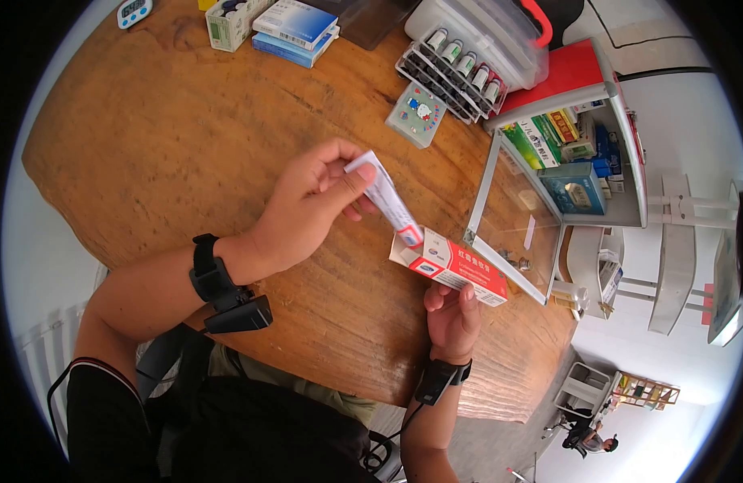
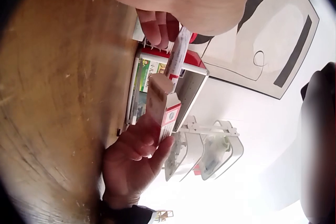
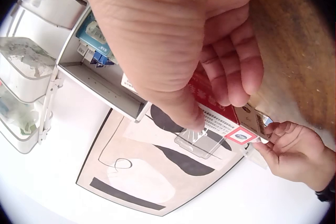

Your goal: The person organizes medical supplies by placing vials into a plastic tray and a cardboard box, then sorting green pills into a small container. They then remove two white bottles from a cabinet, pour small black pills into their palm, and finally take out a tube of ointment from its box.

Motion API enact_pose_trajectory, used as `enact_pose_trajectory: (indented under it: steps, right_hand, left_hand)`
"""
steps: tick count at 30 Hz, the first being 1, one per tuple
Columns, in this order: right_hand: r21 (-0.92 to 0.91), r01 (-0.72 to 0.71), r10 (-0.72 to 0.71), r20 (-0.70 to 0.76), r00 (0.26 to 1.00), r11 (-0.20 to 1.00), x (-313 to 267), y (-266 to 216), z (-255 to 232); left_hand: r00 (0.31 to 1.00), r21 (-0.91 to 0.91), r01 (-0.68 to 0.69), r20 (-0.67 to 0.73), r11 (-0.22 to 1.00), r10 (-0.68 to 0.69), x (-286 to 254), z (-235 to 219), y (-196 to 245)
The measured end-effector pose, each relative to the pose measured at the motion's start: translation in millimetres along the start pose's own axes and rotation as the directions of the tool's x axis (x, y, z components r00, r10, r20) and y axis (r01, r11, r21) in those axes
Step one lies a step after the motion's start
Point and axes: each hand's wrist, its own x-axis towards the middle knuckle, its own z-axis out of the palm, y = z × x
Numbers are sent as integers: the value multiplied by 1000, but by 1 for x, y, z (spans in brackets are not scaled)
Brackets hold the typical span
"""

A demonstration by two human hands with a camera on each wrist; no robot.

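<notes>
In the head view my left hand pinches the upper end of a flat white tube with red and blue print. The tube's lower end meets the opened end of a red and white box; how far it goes inside cannot be told. My right hand grips the box from below, near its far end. In the left wrist view the tube slants down to the box. The right wrist view has the box between my right thumb and fingers, with my left hand at its opening.
A red cabinet with medicine boxes stands at the right, its clear door swung out over the wooden table. Behind are a vial rack, a small clear case, blue boxes and a timer.
</notes>
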Motion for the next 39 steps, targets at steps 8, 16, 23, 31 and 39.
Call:
enact_pose_trajectory:
  steps: [8, 16, 23, 31, 39]
  right_hand:
    - [-49, 8, -7, 27, 1000, 999, 2, -3, 11]
    - [-261, -33, 41, 25, 999, 965, -2, 3, 18]
    - [-365, -70, 75, -2, 997, 929, -4, -7, 18]
    - [-242, 19, -47, -109, 993, 970, 2, -5, 26]
    - [-130, 21, -16, 36, 999, 991, 8, -1, 19]
  left_hand:
    - [986, -37, -2, -169, 999, -5, 5, -7, -3]
    - [993, 34, 16, -114, 999, -12, 3, -1, -3]
    - [997, 71, 20, -71, 997, -15, 2, -2, 1]
    - [995, 86, 23, -94, 996, -15, 1, 0, 3]
    - [995, 54, 86, -64, 995, -83, -1, 0, 10]
